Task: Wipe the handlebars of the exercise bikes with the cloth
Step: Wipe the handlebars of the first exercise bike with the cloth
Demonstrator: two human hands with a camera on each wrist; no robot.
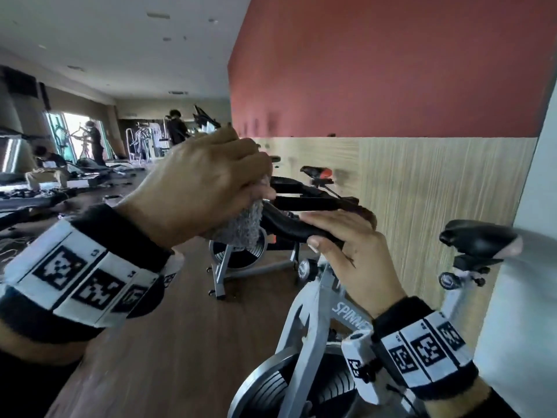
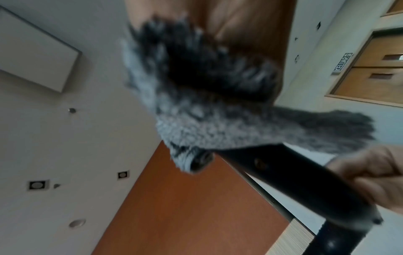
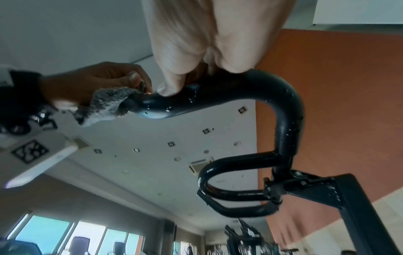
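My left hand [image 1: 259,188] grips a fluffy grey cloth [image 1: 241,229] and holds it wrapped over the near end of the black handlebar [image 1: 286,226] of a silver exercise bike [image 1: 313,300]. Just to the right of the cloth, my right hand [image 1: 322,230] grips the same bar, fingers over the top and thumb underneath. In the left wrist view the cloth [image 2: 196,117] covers the bar's tip [image 2: 294,181]. From below, the right wrist view shows the curved handlebar [image 3: 250,89] with white specks, the cloth [image 3: 104,105] at its end and the left hand [image 3: 93,82].
The bike's black saddle [image 1: 476,236] is at the right, near a white pillar [image 1: 530,236]. A second bike [image 1: 235,260] stands behind, along the wood-and-red wall [image 1: 391,182]. Wooden floor [image 1: 168,327] lies open to the left. People and gym machines [image 1: 144,137] are far back.
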